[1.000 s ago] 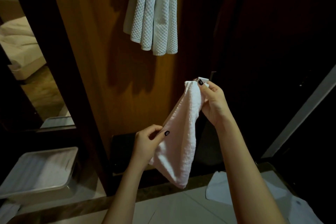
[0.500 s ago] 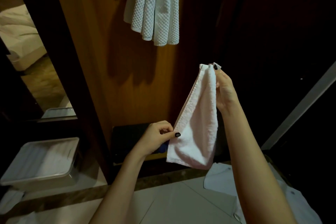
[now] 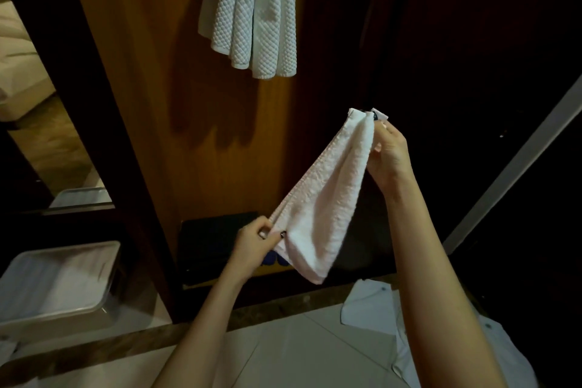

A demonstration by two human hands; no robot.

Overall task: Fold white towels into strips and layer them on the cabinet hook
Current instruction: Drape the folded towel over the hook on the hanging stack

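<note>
Held towel: the white textured cloth towel is folded lengthwise into a narrow band. It hangs in the air on a slant from about 1 o'clock of the view's centre down to 6 o'clock, and its lower end droops in a rounded corner.
Right hand: the right hand, at 2 o'clock, is raised and pinches the towel's top corner between thumb and fingers. A small white tag sticks out beside the pinch.
Left hand: the left hand, at 7 o'clock, has its fingers curled and nips the towel's long left edge near the lower end.
Hung towels: the white waffle-weave towel strips hang side by side at 12 o'clock, well above the held towel and apart from it. Their tops run off the frame, so what carries them cannot be told.
Cabinet: the orange-brown wooden cabinet panel stands behind the hung strips, from 11 to 7 o'clock.
Box: a flat black box sits at the cabinet's foot at 6 o'clock, behind the left hand.
Bin: a translucent white rectangular plastic bin rests at 8 o'clock, well apart from both hands.
Floor cloth: a flat white cloth lies at 5 o'clock on the pale tiled floor, partly under the right forearm.
Bar: a pale grey slanted bar crosses the dark area at 3 o'clock.
</note>
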